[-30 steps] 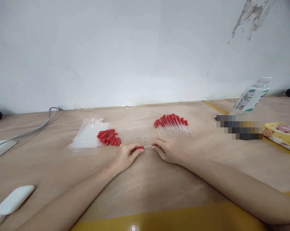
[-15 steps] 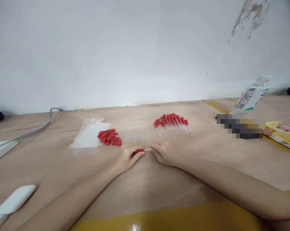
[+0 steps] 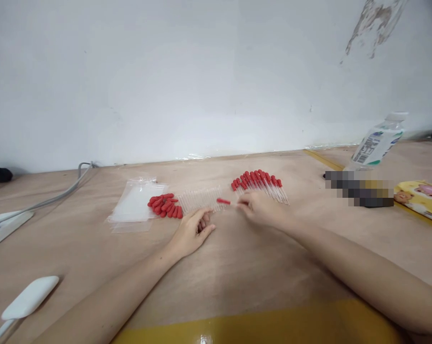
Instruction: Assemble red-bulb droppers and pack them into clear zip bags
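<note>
My right hand [image 3: 262,209] pinches the glass tube of a dropper [image 3: 223,201], whose red rubber bulb points left. That bulb hangs over the right end of a row of clear glass tubes [image 3: 199,198]. My left hand [image 3: 193,233] rests on the table just below those tubes, fingers loosely curled, thumb apart, nothing in its grasp. Loose red rubber bulbs [image 3: 164,206] lie heaped to the left of the tubes. Behind my right hand, several droppers with red bulbs [image 3: 257,179] are fanned out, and the hand partly covers their tubes.
Clear plastic bags [image 3: 133,203] are stacked left of the bulbs. A white charger-like object [image 3: 31,296] and a grey cable [image 3: 61,193] lie at left. On the right are a tilted plastic bottle [image 3: 376,143], a blurred dark object [image 3: 359,188] and a yellow packet [image 3: 421,200].
The red-bulbed dropper was held between both hands. My left hand has let go of it, and my right hand has carried it up and right toward the fanned droppers.
</note>
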Available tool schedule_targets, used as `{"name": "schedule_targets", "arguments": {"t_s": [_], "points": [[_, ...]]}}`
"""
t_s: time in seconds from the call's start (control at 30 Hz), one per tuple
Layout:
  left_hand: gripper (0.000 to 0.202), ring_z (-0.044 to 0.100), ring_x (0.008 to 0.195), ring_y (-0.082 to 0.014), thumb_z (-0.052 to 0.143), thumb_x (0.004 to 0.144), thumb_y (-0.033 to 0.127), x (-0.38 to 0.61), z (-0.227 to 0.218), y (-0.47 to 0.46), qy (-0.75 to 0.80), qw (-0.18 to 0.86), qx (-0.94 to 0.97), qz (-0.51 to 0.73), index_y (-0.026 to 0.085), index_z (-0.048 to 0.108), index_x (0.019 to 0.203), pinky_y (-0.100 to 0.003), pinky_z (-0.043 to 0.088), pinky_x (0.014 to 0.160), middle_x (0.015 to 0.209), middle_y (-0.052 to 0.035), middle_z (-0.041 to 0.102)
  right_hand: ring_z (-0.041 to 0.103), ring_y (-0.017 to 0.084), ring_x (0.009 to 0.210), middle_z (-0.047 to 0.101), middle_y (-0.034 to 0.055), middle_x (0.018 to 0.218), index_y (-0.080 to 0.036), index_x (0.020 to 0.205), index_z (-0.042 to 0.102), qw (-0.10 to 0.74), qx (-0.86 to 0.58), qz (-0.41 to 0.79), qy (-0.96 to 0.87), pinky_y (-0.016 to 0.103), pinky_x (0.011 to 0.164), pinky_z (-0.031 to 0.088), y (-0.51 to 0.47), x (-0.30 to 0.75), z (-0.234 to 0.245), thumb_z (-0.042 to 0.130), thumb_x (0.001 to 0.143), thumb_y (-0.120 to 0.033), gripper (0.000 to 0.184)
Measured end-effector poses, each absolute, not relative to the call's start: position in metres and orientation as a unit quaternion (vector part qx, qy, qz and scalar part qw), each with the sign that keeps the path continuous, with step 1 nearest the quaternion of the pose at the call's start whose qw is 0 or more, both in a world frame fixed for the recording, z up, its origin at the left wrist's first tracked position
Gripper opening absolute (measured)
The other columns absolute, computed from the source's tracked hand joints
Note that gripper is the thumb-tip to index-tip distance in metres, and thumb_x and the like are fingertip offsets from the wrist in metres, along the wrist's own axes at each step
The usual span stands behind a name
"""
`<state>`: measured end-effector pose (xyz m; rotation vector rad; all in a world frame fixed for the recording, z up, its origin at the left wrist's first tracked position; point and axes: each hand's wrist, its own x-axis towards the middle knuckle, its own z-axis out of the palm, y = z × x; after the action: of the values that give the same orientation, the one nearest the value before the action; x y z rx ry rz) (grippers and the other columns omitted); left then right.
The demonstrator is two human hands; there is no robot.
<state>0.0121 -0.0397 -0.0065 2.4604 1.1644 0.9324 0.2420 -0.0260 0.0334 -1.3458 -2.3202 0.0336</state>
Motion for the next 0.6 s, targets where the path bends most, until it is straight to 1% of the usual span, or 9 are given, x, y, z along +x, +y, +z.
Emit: {"name": "schedule_targets", "arguments": {"t_s": [0.07, 0.1, 0.17, 0.23, 0.33, 0.43, 0.5, 0.6], "points": [[0.016, 0.053, 0.061, -0.011, 0.051, 0.084, 0.024, 0.013, -0.005, -0.039, 0.393, 0.137, 0.86, 0.294, 0.016, 0.061, 0.095, -0.024, 0.046, 0.058, 0.077, -0.0028, 0.059, 0.047, 0.012, 0.05, 0.055, 0.0015, 0.053, -0.017, 0.053, 0.056, 0.254, -0.55, 0.026, -0.795, 0.025, 0.05, 0.031, -0.008, 0.25, 0.032, 0.049, 0.08, -0.019, 0.028], [0.015, 0.053, 0.061, -0.0112, 0.05, 0.085, 0.023, 0.013, -0.004, -0.039, 0.389, 0.139, 0.865, 0.285, 0.016, 0.062, 0.089, -0.024, 0.046, 0.059, 0.077, -0.0032, 0.059, 0.045, 0.012, 0.047, 0.052, 0.0013, 0.048, -0.017, 0.049, 0.053, 0.261, -0.578, 0.023, -0.773, 0.025, 0.048, 0.029, 0.002, 0.253, 0.03, 0.047, 0.08, -0.021, 0.032], [0.016, 0.053, 0.062, -0.0114, 0.049, 0.085, 0.022, 0.014, -0.002, -0.039, 0.386, 0.142, 0.868, 0.28, 0.015, 0.063, 0.085, -0.024, 0.045, 0.059, 0.078, -0.0041, 0.06, 0.045, 0.013, 0.046, 0.05, 0.0018, 0.045, -0.018, 0.046, 0.051, 0.26, -0.62, 0.017, -0.74, 0.026, 0.048, 0.029, 0.02, 0.256, 0.024, 0.045, 0.08, -0.024, 0.035], [0.016, 0.053, 0.062, -0.0115, 0.049, 0.085, 0.023, 0.014, -0.002, -0.04, 0.384, 0.147, 0.868, 0.28, 0.015, 0.064, 0.086, -0.024, 0.045, 0.059, 0.078, -0.0041, 0.059, 0.048, 0.015, 0.049, 0.053, 0.0039, 0.048, -0.017, 0.049, 0.055, 0.251, -0.652, 0.015, -0.716, 0.027, 0.049, 0.031, 0.033, 0.256, 0.018, 0.045, 0.08, -0.025, 0.033], [0.017, 0.054, 0.064, -0.012, 0.05, 0.085, 0.023, 0.013, -0.002, -0.04, 0.383, 0.155, 0.867, 0.278, 0.015, 0.064, 0.088, -0.024, 0.044, 0.059, 0.078, -0.0044, 0.059, 0.055, 0.018, 0.057, 0.06, 0.0088, 0.06, -0.015, 0.062, 0.063, 0.233, -0.683, 0.01, -0.692, 0.028, 0.053, 0.035, 0.042, 0.251, 0.013, 0.045, 0.081, -0.028, 0.029], [0.017, 0.053, 0.063, -0.0119, 0.05, 0.085, 0.024, 0.012, -0.002, -0.039, 0.382, 0.163, 0.867, 0.275, 0.015, 0.064, 0.088, -0.024, 0.044, 0.059, 0.078, -0.0043, 0.059, 0.059, 0.022, 0.07, 0.064, 0.013, 0.072, -0.013, 0.075, 0.066, 0.205, -0.698, -0.006, -0.686, 0.029, 0.059, 0.039, 0.037, 0.244, 0.016, 0.044, 0.083, -0.04, 0.035], [0.016, 0.053, 0.064, -0.0118, 0.05, 0.084, 0.023, 0.013, -0.002, -0.038, 0.38, 0.166, 0.867, 0.275, 0.015, 0.064, 0.088, -0.024, 0.045, 0.06, 0.079, -0.0042, 0.059, 0.06, 0.023, 0.076, 0.065, 0.0131, 0.078, -0.014, 0.08, 0.066, 0.188, -0.693, -0.007, -0.696, 0.03, 0.063, 0.04, 0.032, 0.235, 0.021, 0.043, 0.083, -0.046, 0.04], [0.015, 0.054, 0.066, -0.012, 0.05, 0.084, 0.023, 0.014, -0.004, -0.038, 0.379, 0.164, 0.869, 0.271, 0.016, 0.063, 0.088, -0.024, 0.045, 0.061, 0.08, -0.004, 0.059, 0.061, 0.023, 0.081, 0.066, 0.0115, 0.084, -0.016, 0.082, 0.066, 0.17, -0.674, 0.015, -0.719, 0.029, 0.066, 0.041, 0.027, 0.216, 0.025, 0.042, 0.083, -0.048, 0.04]]}}
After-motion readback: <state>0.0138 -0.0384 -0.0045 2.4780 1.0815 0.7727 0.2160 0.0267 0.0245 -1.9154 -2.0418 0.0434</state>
